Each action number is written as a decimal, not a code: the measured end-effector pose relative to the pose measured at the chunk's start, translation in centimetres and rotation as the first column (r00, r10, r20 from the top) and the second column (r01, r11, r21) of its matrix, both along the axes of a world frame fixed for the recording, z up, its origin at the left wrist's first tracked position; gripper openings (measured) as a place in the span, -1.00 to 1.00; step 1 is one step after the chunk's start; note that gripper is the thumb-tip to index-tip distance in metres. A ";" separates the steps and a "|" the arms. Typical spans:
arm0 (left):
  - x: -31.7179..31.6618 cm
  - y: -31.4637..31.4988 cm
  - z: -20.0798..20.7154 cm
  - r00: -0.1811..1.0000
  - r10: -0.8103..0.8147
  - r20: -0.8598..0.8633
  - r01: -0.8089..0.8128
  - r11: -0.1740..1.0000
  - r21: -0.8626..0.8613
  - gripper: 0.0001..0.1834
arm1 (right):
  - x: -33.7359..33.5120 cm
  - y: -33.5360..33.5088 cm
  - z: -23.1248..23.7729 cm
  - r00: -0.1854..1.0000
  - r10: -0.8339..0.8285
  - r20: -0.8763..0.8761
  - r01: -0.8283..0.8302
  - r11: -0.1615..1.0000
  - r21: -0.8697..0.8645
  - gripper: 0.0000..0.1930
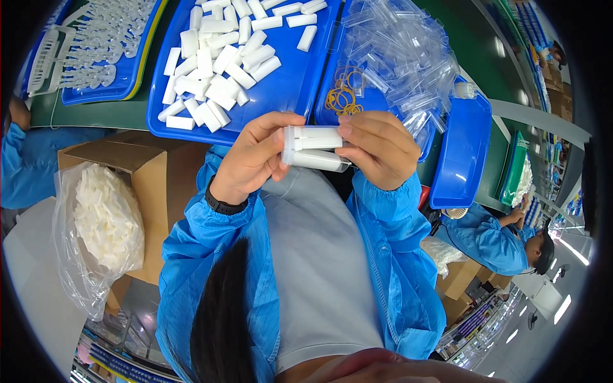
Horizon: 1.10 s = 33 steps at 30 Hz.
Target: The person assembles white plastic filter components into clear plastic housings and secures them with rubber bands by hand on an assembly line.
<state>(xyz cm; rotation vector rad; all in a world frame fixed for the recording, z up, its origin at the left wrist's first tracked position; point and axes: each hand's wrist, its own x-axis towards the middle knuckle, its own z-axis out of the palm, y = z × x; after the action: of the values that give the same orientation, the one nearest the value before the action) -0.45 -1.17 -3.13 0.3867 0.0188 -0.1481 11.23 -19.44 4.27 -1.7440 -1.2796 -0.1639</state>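
Note:
In front of my chest I hold a bundle of clear plastic tubes (314, 159) with white pieces inside. At its left end is a frosted clear end piece, which my left hand (255, 156) pinches; a dark band circles that wrist. My right hand (383, 148) is closed on the upper tube's right end, with the fingertips covering it. The lower tube's right end shows below those fingers. Just beyond my hands, white foam-like blocks (220, 92) lie piled in a blue tray (281, 89). Loose clear plastic tubes (402, 57) heap up beyond my right hand, beside yellow rubber bands (343, 96).
A smaller blue tray (456, 169) stands right of the tubes. Far left, another tray (105, 92) holds translucent plastic parts. A cardboard box (153, 210) with a bag of white blocks (108, 214) is at my left. Co-workers in blue (488, 236) sit on both sides.

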 end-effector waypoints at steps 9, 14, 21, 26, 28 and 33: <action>0.1 -0.7 1.0 0.999 -0.024 -0.047 0.028 0.997 0.071 -0.64 | 0.5 -0.1 -0.4 0.985 0.109 -0.132 -0.101 0.993 0.062 -0.72; 0.6 -0.4 0.4 0.994 -0.100 0.034 0.100 0.995 -0.010 -0.57 | 0.2 -0.3 -0.8 0.945 0.188 -0.269 -0.162 0.980 0.116 -0.74; 0.6 0.6 3.4 0.998 -0.059 -0.027 0.064 0.953 0.295 -0.31 | 1.4 -1.1 -0.9 0.922 -0.345 -0.178 0.273 0.902 -0.336 -0.86; 0.8 0.9 3.5 0.992 -0.073 -0.101 0.094 0.970 0.224 -0.22 | 2.2 -1.3 -2.3 0.939 -0.334 0.078 0.324 0.790 -0.520 -0.82; 0.8 0.7 3.2 0.992 0.026 -0.125 0.013 0.952 0.305 -0.10 | 2.1 -0.9 -2.7 0.942 -0.324 0.084 0.320 0.799 -0.509 -0.81; 0.2 0.9 2.5 0.997 0.048 -0.067 -0.027 0.961 0.276 -0.39 | 1.9 -0.2 -3.7 0.955 -0.286 0.081 0.289 0.826 -0.485 -0.85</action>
<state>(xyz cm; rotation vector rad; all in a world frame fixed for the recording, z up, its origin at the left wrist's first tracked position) -0.24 -0.26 -0.58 0.6581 0.1201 -0.1223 13.13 -19.67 0.52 -2.3800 -1.1123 -0.0087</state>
